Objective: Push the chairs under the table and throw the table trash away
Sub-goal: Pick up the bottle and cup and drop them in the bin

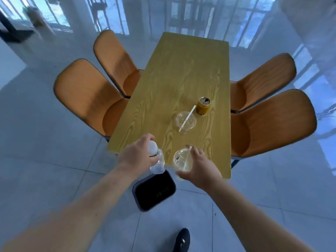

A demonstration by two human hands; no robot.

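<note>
Shoe [182,240]: dark, on the pale tiled floor [54,179] at the lower edge of the view; nearest item.
Bin [154,191]: dark, open-topped, on the floor just off the near end of the table; directly below the bottle.
Left hand [136,155]: fingers clenched around the neck of a clear plastic bottle [156,161]; bottle has a white cap, hangs tilted, its base over the bin's far rim.
Right hand [197,169]: fingers and thumb curved around a clear plastic cup [181,161]; a white straw stands in the cup; whether the cup is lifted or resting on the table's near edge cannot be told.
Table [178,73]: long, yellow wood-grain top, running away from the viewer.
Second cup [185,121]: clear, with straw, standing on the table beyond the hands, towards the right side.
Can [202,106]: gold, opened top, upright, just beyond and to the right of the second cup; near it but apart.
Left chairs: near one [87,95] and far one [114,60]; orange seats, dark trim; seat fronts tucked at the table edge.
Right chairs: near one [269,124] and far one [261,79]; same type, seat fronts likewise at the table edge.
Background: glossy floor with window reflections; blurred.
</note>
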